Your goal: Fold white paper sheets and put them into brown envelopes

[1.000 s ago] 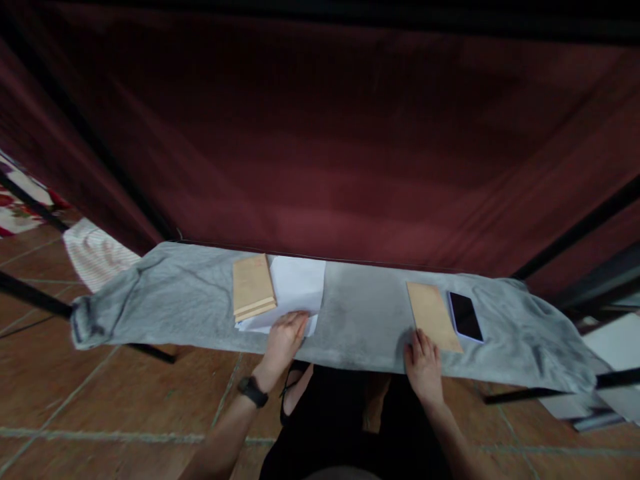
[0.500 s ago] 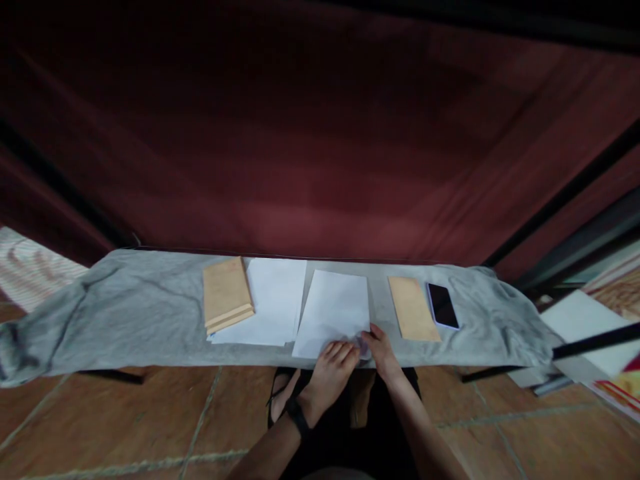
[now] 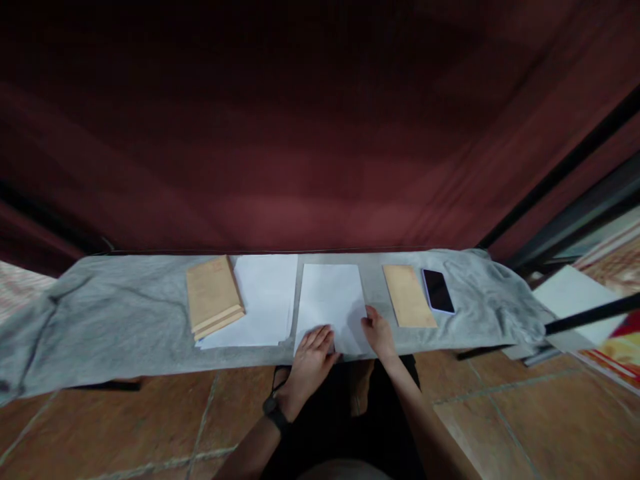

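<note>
A white sheet of paper [image 3: 331,293] lies on the grey cloth in front of me. My left hand [image 3: 313,357] rests on its lower left part, fingers stretched out flat, thumb near the bottom edge. At the sheet's right edge, my right hand [image 3: 379,331] has its thumb and fingers closed on the paper. To the left is a stack of white sheets [image 3: 267,293], partly under a pile of brown envelopes [image 3: 213,290]. A single brown envelope [image 3: 409,297] lies right of the sheet.
A phone [image 3: 439,291] lies beside the single envelope. The grey cloth [image 3: 130,313] covers a long, narrow surface. A dark red fabric wall [image 3: 320,167] rises behind it. White boards and a black bar [image 3: 593,315] are at the right.
My left hand has moved left along the lower part of the sheet, away from my right hand. My right hand now sits slightly higher on the right edge. The camera view has shifted a little.
</note>
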A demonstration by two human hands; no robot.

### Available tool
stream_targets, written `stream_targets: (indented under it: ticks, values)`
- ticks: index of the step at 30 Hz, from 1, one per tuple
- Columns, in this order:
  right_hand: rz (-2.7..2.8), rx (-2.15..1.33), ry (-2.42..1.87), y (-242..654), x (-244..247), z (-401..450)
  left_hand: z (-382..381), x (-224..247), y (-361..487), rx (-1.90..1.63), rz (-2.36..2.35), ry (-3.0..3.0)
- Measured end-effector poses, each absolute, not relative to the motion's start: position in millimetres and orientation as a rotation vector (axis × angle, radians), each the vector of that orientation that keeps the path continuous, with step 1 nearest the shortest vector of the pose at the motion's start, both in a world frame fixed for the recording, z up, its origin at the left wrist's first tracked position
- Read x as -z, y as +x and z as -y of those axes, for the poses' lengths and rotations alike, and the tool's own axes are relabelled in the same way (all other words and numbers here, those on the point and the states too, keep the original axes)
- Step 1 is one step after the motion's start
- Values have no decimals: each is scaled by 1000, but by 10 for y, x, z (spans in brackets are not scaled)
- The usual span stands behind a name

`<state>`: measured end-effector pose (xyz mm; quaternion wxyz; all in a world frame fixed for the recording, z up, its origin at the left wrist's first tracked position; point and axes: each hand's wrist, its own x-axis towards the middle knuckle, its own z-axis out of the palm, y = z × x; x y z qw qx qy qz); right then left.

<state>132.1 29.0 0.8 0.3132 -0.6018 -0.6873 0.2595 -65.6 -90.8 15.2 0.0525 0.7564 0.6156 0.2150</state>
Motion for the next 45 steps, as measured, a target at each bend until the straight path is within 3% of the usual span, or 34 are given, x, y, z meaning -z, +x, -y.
stream_targets:
  ticks: [4, 7, 10, 14, 22, 30, 36, 40, 45]
  values:
    - [1839, -500, -1558, 1234, -79, -222, 790, -187, -651, -689, -1834, 2235]
    - [1918, -556, -1357, 953, -113, -179, 535, -160, -657, -699, -1937, 2209]
    - [2062, -565, -1279, 643, -86, -137, 269, -79, -660, -524, -2041, 2242]
    - [2254, -294, -1303, 517, 16, -94, 138, 54, -674, -348, -2193, 2245]
    - [2334, 0, -1444, 841, 168, -208, 231, 164, -767, -587, -2404, 2153]
    - [2196, 13, -1625, 1048, 286, -350, 170, 72, -894, -541, -2511, 2099]
    - [2250, -152, -1398, 625, 96, -795, -486, -71, -814, -447, -2274, 2236]
    - [2359, -187, -1342, 323, 31, -1123, -883, 22, -864, -300, -2183, 2253]
    - [2423, -77, -1361, 289, 156, -1304, -1014, 158, -979, -357, -2279, 2216]
